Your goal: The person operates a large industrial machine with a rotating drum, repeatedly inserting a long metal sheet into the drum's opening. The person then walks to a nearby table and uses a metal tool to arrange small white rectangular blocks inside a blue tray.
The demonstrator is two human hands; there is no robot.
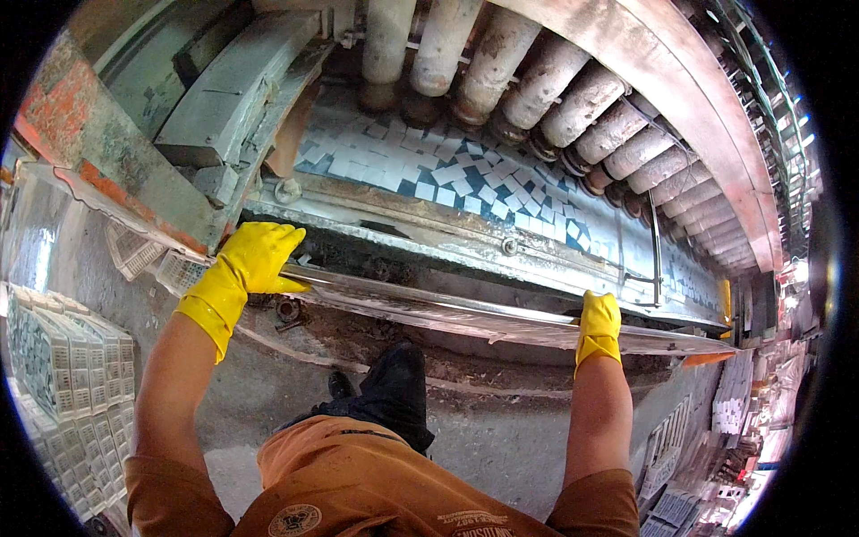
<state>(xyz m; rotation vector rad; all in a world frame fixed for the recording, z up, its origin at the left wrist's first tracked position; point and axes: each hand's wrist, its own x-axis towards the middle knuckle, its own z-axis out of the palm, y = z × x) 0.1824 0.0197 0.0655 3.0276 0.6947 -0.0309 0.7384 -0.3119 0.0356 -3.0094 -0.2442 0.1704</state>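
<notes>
In front of me a long, wet metal panel (429, 309) runs along the near side of a machine, tilted outward from it. My left hand (250, 258), in a yellow rubber glove, is at the panel's left end. Its thumb lies along the panel edge and its bent fingers are above, partly hidden. Also gloved in yellow, my right hand (599, 324) is closed over the upper edge farther right. Beyond the panel, many small white square tiles (447, 170) lie loosely scattered on the machine's wet blue-grey bed (398, 185).
A row of thick, dirty cylinders (497, 67) stands over the tiles beneath a curved beam (662, 76). Stacked pale plastic crates (76, 358) stand at lower left. A dark, grimy gap (385, 264) with bolts separates panel and machine. My legs (394, 394) are close below the panel.
</notes>
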